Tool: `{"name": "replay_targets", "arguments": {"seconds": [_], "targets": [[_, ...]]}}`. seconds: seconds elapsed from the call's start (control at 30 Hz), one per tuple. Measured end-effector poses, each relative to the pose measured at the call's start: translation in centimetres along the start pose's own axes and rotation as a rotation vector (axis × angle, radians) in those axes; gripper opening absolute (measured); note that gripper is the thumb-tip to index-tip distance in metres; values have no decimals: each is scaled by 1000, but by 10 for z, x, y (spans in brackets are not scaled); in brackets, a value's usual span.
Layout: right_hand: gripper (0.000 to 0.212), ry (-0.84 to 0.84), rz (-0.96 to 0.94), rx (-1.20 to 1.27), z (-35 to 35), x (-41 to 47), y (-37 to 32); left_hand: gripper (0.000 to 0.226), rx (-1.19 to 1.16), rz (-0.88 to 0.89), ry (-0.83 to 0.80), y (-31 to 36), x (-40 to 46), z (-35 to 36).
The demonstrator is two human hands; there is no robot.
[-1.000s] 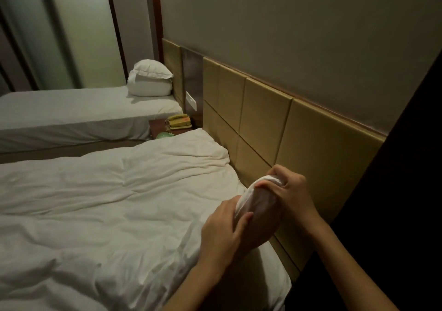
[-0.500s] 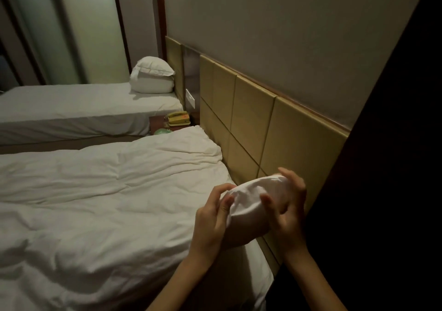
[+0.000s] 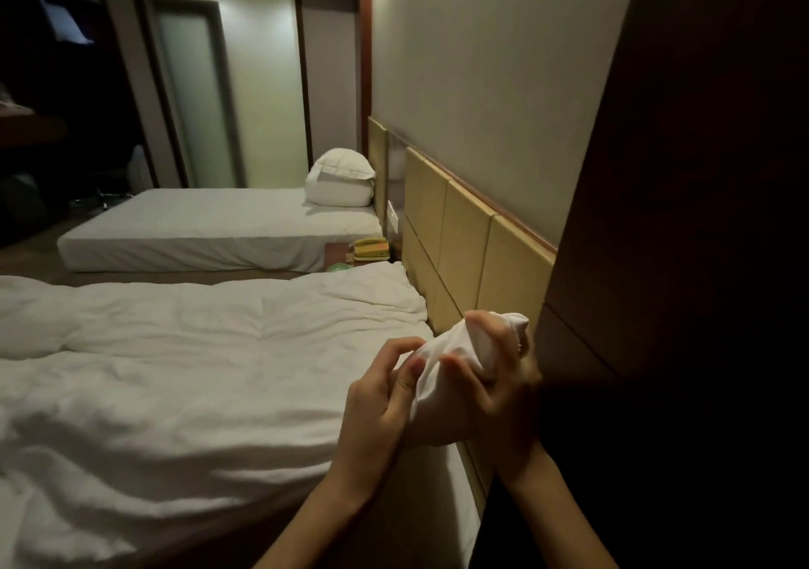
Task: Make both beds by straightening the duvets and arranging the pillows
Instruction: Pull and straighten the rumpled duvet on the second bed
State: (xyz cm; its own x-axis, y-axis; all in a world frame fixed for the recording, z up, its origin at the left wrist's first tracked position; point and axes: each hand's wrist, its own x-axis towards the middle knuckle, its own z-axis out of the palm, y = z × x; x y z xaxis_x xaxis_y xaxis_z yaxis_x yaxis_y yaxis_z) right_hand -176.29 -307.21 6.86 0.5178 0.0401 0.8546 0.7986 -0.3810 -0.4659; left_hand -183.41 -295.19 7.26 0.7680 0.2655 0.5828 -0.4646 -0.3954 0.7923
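A rumpled white duvet [image 3: 197, 371] covers the near bed. Its top right corner [image 3: 481, 336] is bunched up and lifted off the mattress beside the tan headboard [image 3: 464, 236]. My right hand [image 3: 494, 389] grips that bunched corner from below and behind. My left hand [image 3: 385, 398] pinches the cloth just left of it with thumb and fingers. The far bed [image 3: 210, 231] lies flat and smooth, with two white pillows [image 3: 341, 179] stacked at its head.
A nightstand between the beds holds a yellow telephone [image 3: 371, 248] and a small green object [image 3: 339, 267]. A dark wooden panel [image 3: 683, 218] stands close on my right. A frosted door [image 3: 197, 100] and a dark desk area lie beyond the far bed.
Both hands have shifted their hold on the duvet corner and raised it slightly. My view has lifted, showing more of the far bed and the room.
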Motion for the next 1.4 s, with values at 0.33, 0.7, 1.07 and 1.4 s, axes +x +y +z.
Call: {"name": "replay_targets", "arguments": {"seconds": [0.33, 0.7, 1.07, 1.4], "targets": [[53, 73, -117, -39, -43, 26, -34, 15, -59, 78, -12, 68, -3, 3], [51, 143, -192, -64, -70, 25, -75, 18, -94, 74, -12, 110, -26, -13], [27, 257, -121, -135, -121, 29, -103, 22, -203, 53, -68, 151, -46, 10], [42, 234, -226, -22, -131, 27, -148, 13, -240, 127, -7, 178, -64, -25]]}}
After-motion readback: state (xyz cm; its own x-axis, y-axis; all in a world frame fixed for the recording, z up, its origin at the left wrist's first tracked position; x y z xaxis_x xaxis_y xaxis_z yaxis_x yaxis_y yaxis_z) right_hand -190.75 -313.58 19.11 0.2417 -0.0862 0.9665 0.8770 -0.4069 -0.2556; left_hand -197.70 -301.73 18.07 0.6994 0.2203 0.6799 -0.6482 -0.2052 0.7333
